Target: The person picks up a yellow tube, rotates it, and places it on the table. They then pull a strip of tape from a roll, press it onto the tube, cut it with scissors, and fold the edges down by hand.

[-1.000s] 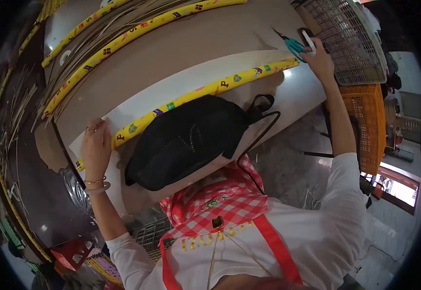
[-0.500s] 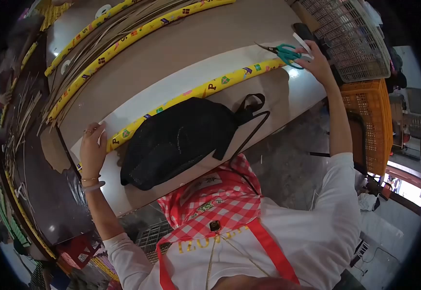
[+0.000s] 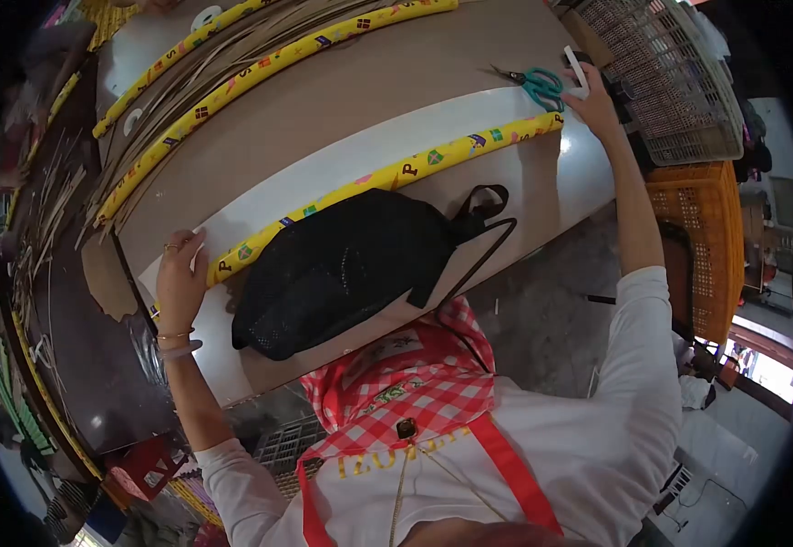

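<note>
My right hand [image 3: 594,108] pinches a narrow white strip [image 3: 576,66] that stands up from the fingers. Scissors with teal handles [image 3: 542,87] lie against these fingertips, blades pointing left. Just below them is the right end of a yellow patterned tube [image 3: 409,170], which runs along a long white sheet [image 3: 351,146] on the table. At the sheet's other end, my left hand [image 3: 180,273] rests with fingers extended over the edge, beside the tube's left part. A black mesh bag [image 3: 346,264] with a strap covers part of the tube's near side.
Two more yellow tubes [image 3: 260,75] lie across the far side of the table [image 3: 469,55], with thin brown strips [image 3: 264,36] between them. Plastic crates, one grey [image 3: 679,82] and one orange [image 3: 702,246], stand at the right. A brown paper piece [image 3: 109,278] lies at left.
My right hand and the scissors have moved slightly away from the tube, whose right end now shows. The white strip stands more upright. My left hand stays at the sheet's left end.
</note>
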`<state>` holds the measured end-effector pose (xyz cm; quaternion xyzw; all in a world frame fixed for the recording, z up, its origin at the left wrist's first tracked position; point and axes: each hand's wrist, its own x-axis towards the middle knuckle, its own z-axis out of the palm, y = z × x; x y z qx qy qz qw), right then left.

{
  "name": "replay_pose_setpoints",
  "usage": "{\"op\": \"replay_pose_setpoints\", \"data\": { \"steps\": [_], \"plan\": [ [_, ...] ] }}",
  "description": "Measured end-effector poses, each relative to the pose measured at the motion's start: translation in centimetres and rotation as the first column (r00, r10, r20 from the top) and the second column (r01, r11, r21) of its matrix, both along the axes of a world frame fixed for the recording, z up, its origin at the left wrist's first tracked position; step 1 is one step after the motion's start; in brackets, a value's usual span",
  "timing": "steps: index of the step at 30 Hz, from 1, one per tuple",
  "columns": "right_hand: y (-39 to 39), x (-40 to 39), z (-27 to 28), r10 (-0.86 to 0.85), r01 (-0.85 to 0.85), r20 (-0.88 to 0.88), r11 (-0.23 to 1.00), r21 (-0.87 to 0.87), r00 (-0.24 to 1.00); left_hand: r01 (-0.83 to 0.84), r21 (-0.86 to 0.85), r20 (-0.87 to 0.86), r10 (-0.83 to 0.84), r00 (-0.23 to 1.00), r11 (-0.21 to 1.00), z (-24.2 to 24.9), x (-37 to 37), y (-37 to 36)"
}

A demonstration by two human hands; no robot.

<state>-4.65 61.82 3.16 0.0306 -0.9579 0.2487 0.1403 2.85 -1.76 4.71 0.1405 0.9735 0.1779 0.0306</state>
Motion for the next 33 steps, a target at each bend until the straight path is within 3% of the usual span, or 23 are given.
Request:
{"op": "replay_pose_setpoints", "data": {
  "steps": [1,3,4,6,7,8,9,10,15,17,19,22,23,28,30,33],
  "plan": [
    [-0.5,0.0,0.7,-0.006,0.006,-0.003,1.000,0.002,1.000,0.006,0.002,-0.003,-0.006,1.000,1.000,0.1,0.0,-0.1],
    [-1.5,0.6,2.4,0.084,-0.063,0.073,0.968,-0.245,0.994,0.026,-0.026,-0.026,-0.027,0.999,0.999,0.3,0.0,0.1],
    [-2.9,0.9,3.3,0.174,-0.146,0.083,0.951,-0.273,0.981,0.026,0.021,-0.013,-0.026,1.000,0.999,0.8,-0.2,0.7],
    [-5.8,1.8,3.9,0.199,-0.152,0.158,0.951,-0.269,0.967,0.078,-0.064,-0.017,-0.079,0.997,0.995,0.1,-0.4,0.2],
    [-9.1,3.1,6.7,0.161,-0.164,0.192,0.986,0.001,0.968,0.084,-0.116,-0.030,-0.088,0.996,0.990,-0.4,-0.4,-0.3],
    [-10.3,3.0,6.1,0.205,-0.222,0.268,0.975,0.034,0.941,0.113,-0.144,-0.001,-0.115,0.993,0.983,-0.4,-0.5,-0.6],
    [-11.4,3.4,5.6,0.195,-0.264,0.304,0.942,0.207,0.933,0.121,-0.141,0.026,-0.119,0.993,0.983,-0.7,-0.8,-1.2],
    [-13.3,3.8,6.5,0.238,-0.353,0.431,0.912,0.210,0.871,0.113,-0.147,0.052,-0.106,0.993,0.983,-1.2,-1.1,-1.8],
    [-15.1,4.3,5.3,0.360,-0.511,0.454,0.816,0.270,0.815,0.176,-0.174,0.056,-0.169,0.984,0.969,-1.8,-0.8,-3.1],
    [-15.4,4.3,5.2,0.313,-0.481,0.434,0.800,0.359,0.845,0.172,-0.242,0.127,-0.144,0.981,0.955,-0.2,-0.2,-1.7],
    [-15.0,4.0,4.1,0.389,-0.517,0.365,0.765,0.384,0.846,0.287,-0.090,0.085,-0.279,0.956,0.954,0.5,0.3,-1.6],
    [-15.1,3.7,3.0,0.337,-0.430,0.270,0.757,0.492,0.902,0.155,-0.107,0.165,-0.136,0.977,0.982,1.7,0.7,-0.2],
    [-16.1,3.9,4.9,0.272,-0.431,0.374,0.778,0.456,0.887,0.119,-0.041,0.195,-0.109,0.975,0.992,1.9,0.7,0.1],
    [-15.0,2.9,3.7,0.318,-0.469,0.376,0.770,0.433,0.870,0.143,0.002,0.129,-0.142,0.981,0.990,1.5,0.9,-0.6],
    [-15.9,2.8,4.7,0.192,-0.435,0.504,0.794,0.425,0.842,0.121,0.058,0.123,-0.127,0.984,0.991,1.2,1.1,-0.7],
    [-15.9,2.8,4.6,0.250,-0.455,0.459,0.787,0.416,0.853,0.114,0.072,0.082,-0.120,0.989,0.991,0.7,1.4,-1.1]
  ]
}}
